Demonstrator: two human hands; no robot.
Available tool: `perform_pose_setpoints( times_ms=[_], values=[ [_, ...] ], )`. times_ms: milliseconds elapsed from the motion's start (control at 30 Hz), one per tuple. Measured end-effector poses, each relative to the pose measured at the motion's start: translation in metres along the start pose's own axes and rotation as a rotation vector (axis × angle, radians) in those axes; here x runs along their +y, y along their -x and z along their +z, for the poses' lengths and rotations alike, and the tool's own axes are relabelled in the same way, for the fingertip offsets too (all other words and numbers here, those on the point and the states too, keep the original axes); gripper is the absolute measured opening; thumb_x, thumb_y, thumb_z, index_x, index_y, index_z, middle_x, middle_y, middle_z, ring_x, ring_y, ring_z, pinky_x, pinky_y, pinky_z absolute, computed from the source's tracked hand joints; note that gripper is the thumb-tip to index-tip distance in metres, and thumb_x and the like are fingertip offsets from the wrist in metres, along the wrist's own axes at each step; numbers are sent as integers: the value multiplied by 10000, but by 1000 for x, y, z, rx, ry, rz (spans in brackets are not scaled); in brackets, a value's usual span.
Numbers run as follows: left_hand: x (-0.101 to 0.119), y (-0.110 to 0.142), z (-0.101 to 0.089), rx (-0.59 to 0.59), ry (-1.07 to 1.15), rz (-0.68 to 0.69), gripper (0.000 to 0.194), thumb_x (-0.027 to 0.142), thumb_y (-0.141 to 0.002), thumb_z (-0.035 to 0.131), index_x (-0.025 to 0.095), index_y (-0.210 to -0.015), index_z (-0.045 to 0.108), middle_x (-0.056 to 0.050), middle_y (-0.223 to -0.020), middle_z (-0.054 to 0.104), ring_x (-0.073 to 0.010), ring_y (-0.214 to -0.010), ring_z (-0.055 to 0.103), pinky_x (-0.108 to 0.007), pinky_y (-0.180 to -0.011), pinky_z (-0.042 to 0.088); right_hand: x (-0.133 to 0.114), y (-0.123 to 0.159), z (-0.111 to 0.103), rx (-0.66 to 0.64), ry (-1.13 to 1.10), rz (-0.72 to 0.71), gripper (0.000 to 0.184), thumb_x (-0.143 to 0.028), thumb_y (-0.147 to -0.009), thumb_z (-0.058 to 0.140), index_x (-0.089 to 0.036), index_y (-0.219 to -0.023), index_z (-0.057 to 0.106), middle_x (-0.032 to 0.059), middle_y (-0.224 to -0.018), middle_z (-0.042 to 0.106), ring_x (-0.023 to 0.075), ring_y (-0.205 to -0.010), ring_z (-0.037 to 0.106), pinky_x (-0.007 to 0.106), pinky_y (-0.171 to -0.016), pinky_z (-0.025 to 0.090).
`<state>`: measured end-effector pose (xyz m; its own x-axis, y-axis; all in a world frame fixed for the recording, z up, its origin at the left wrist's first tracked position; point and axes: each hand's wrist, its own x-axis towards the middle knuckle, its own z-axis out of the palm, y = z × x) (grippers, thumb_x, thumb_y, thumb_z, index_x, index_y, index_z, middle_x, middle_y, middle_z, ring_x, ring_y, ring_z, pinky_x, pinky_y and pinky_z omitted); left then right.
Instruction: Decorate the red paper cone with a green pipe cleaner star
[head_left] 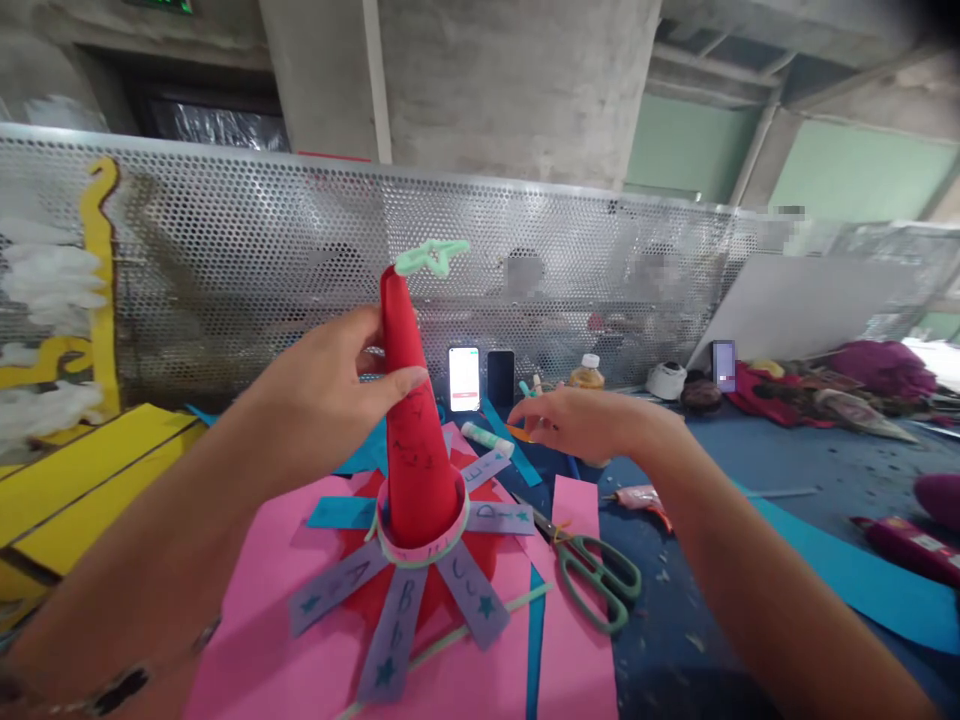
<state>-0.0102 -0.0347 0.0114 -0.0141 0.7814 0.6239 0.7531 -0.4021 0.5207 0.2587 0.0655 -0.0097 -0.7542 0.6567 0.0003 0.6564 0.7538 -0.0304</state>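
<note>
My left hand [319, 395] grips a tall red paper cone [416, 450] from the left side, its fingers wrapped around the upper part. A green star-shaped piece [431, 257] sits at the cone's tip. The cone stands in a paper ring [420, 540] with lettered purple paper strips [394, 635] radiating outward over a pink paper sheet [247, 620]. My right hand [577, 420] hangs beyond the cone, its fingers apart and holding nothing. Closest to those fingers is a glue stick [487, 438], lying on the strips' far side.
Green-handled scissors [596, 580] and a glue gun [641, 497] lie right of the pink sheet. Several phones, a bottle [586, 375] and heaped red and purple materials [817, 385] line the far side of the blue table [810, 470]. A perforated metal screen [225, 220] stands behind; yellow board [82, 500] lies left.
</note>
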Motion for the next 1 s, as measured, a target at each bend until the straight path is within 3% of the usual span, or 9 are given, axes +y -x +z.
perform_pose_setpoints(
  times_ms=[200, 467, 700, 800, 1000],
  values=[
    [1, -1, -1, -26, 82, 19, 351, 411, -818, 677, 247, -1127, 644, -83, -1150, 738, -345, -1081, 699, -541, -953, 578, 5, -3, 4, 11, -3, -4, 408, -193, -967, 477, -261, -1333, 645, 83, -1205, 743, 231, -1016, 702, 309, -808, 510],
    [4, -2, 12, -54, 218, 16, 385, 290, -854, 636, 250, -1232, 576, -71, -1175, 710, -297, -1088, 697, -461, -944, 599, 4, -12, 11, -16, -33, -35, 382, -116, -922, 512, -263, -1216, 704, 53, -1176, 760, 209, -999, 708, 322, -855, 524],
    [4, -2, 13, -54, 271, 24, 282, 327, -917, 610, 203, -1170, 629, -62, -1131, 735, -269, -1044, 715, -406, -903, 614, -11, -9, 9, -47, -32, -23, 379, -144, -938, 510, -262, -1252, 685, 66, -1141, 769, 212, -973, 729, 293, -789, 524],
    [6, -2, 12, -39, 230, 3, 263, 317, -922, 606, 203, -1157, 639, -58, -1098, 750, -268, -1032, 724, -399, -884, 618, -19, -7, 8, -29, -26, -36, 428, -199, -952, 534, -262, -1368, 615, 79, -1152, 770, 222, -965, 737, 289, -757, 518],
    [7, -1, 13, -71, 237, 10, 249, 290, -919, 617, 210, -1154, 636, -53, -1073, 767, -260, -996, 744, -393, -872, 622, -35, 2, 7, 140, -40, -170, 569, -305, -1022, 500, -305, -1572, 355, 65, -1143, 772, 232, -918, 731, 296, -689, 469]
  ],
)
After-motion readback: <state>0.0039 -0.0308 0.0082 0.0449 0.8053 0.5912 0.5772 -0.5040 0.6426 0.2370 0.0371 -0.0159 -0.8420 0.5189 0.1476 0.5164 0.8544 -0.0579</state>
